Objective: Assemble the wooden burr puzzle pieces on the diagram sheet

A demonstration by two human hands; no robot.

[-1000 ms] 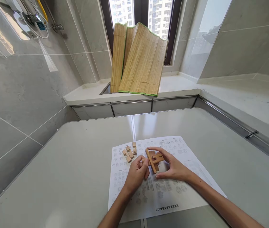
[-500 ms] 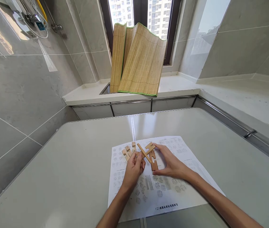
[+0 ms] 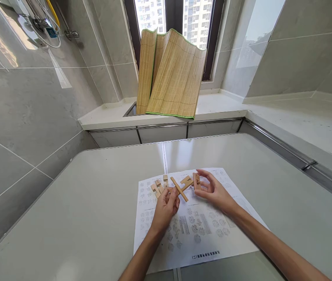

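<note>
My left hand (image 3: pixel 168 201) pinches two notched wooden puzzle pieces (image 3: pixel 179 189) that cross each other like an X. To its right, my right hand (image 3: pixel 214 190) grips another wooden puzzle piece (image 3: pixel 196 181) between thumb and fingers, close to the upper right end of the crossed pair. Whether that piece touches the pair I cannot tell. Several loose wooden pieces (image 3: pixel 158 186) lie just beyond my left hand, partly hidden by it. Under both hands spreads a printed sheet (image 3: pixel 195 244) covered in small diagrams.
The sheet lies on a pale glossy table (image 3: pixel 95 210) with a seam down its middle. Behind it, a folded bamboo mat (image 3: pixel 177 78) stands on a white ledge (image 3: pixel 221 105) before the window. Metal rails (image 3: pixel 283 144) edge the ledge; a shower fitting (image 3: pixel 44 25) hangs at upper left.
My right hand has lifted the darker notched piece, moved it up and right, and turned it on edge. The left hand keeps the crossed pieces almost in place.
</note>
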